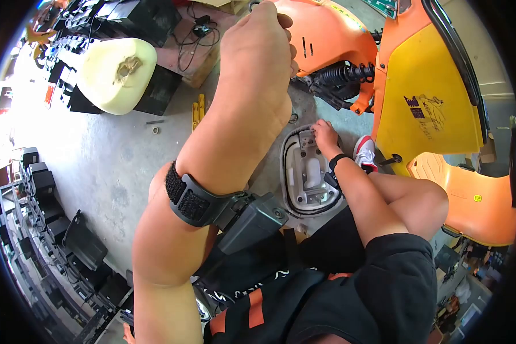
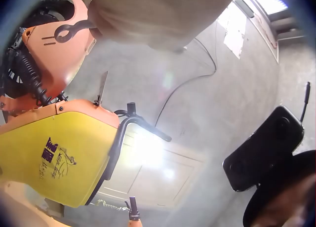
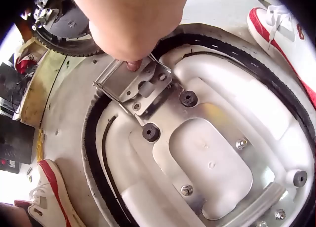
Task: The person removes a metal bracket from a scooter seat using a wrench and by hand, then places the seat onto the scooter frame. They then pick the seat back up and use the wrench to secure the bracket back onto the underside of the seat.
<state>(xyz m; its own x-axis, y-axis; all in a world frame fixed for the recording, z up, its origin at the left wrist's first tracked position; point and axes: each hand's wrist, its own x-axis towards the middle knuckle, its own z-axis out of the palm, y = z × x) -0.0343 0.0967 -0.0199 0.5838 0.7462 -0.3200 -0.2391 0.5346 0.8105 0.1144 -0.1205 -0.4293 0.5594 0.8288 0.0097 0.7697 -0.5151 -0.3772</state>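
My left hand (image 1: 262,63) is raised high toward the orange bodywork, fingers curled. It grips a dark ring-ended wrench (image 2: 69,32), whose ring juts out past the fingers in the left wrist view. Low on the floor, my right hand (image 1: 325,137) is at the narrow end of a scooter seat (image 1: 285,172) lying underside up. The right wrist view has a fingertip pressing inside the metal hinge bracket (image 3: 150,84); the other fingers are hidden behind the hand. A metal plate (image 3: 165,160) with black rubber stops and nuts is fixed to the white seat base.
An orange scooter body (image 1: 332,34) with a black shock absorber (image 1: 341,74) stands ahead, beside a yellow panel (image 1: 424,97). Left of my arm, a pale foam cushion (image 1: 106,86) rests on black boxes. Yellow bars (image 1: 198,109) lie on the floor. My shoe (image 1: 363,152) is beside the seat.
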